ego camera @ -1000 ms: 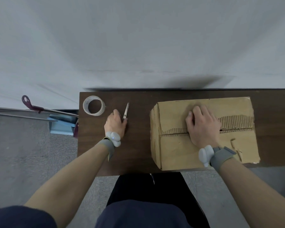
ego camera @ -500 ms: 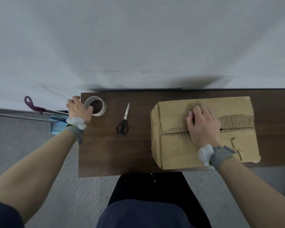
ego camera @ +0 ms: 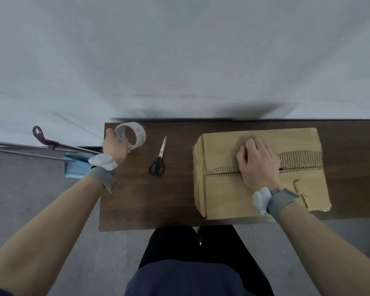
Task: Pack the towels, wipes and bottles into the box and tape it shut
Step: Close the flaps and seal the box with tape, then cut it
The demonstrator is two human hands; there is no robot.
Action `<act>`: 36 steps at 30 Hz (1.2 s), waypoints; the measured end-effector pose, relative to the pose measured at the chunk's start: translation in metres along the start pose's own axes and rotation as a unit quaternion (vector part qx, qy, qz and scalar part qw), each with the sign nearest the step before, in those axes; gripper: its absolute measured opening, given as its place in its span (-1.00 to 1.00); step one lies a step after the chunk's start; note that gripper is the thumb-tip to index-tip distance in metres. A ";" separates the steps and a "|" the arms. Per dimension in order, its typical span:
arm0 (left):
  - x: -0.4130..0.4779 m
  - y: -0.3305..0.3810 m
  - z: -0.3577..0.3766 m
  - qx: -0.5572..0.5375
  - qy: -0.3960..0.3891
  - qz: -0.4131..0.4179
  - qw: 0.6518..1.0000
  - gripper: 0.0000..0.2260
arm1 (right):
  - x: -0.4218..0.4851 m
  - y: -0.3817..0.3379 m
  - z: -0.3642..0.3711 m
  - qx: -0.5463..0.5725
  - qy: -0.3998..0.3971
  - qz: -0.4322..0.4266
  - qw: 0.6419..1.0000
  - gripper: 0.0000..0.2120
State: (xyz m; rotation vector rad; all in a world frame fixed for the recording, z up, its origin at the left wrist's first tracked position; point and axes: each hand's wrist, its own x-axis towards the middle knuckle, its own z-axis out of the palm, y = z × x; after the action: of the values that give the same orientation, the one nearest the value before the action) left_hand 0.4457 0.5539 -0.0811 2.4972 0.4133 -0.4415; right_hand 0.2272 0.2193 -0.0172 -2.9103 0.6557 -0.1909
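A brown cardboard box stands on the right half of the dark wooden table, its top flaps folded down. My right hand presses flat on the seam between the flaps. My left hand grips a roll of clear tape at the table's far left corner, tilted up off the surface. Black-handled scissors lie between the tape and the box. Whatever is inside the box is hidden.
A white wall rises right behind the table. Left of the table are metal rails with a purple hook and a blue object beneath. Grey carpet lies below, and my dark-clothed legs are at the table's near edge.
My left hand left the scissors, moved left to the tape roll, then gripped it and tipped it up. The right hand stayed on the box.
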 end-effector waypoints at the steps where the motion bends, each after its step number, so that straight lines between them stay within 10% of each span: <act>1: -0.006 0.008 -0.001 -0.024 0.004 0.000 1.000 -0.72 | 0.000 0.000 -0.001 0.000 -0.003 0.000 1.000 -0.77; 16: -0.181 0.142 -0.001 -0.271 0.004 0.166 0.948 -0.68 | -0.003 0.016 -0.009 0.096 0.022 -0.029 0.995 -0.76; 24: -0.270 0.162 0.067 -0.257 -0.064 0.183 0.947 -0.60 | -0.011 0.062 -0.021 0.124 -0.015 -0.214 0.969 -0.91; 36: -0.319 0.180 0.126 -0.128 -0.052 0.238 0.961 -0.75 | -0.016 0.153 -0.048 0.144 0.032 -0.053 0.988 -0.85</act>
State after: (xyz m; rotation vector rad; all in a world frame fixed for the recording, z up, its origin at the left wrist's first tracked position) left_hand 0.2000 0.2766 0.0314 2.2086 -0.1658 -0.2985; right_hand 0.1420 0.0835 0.0016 -2.6684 0.4407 -0.3613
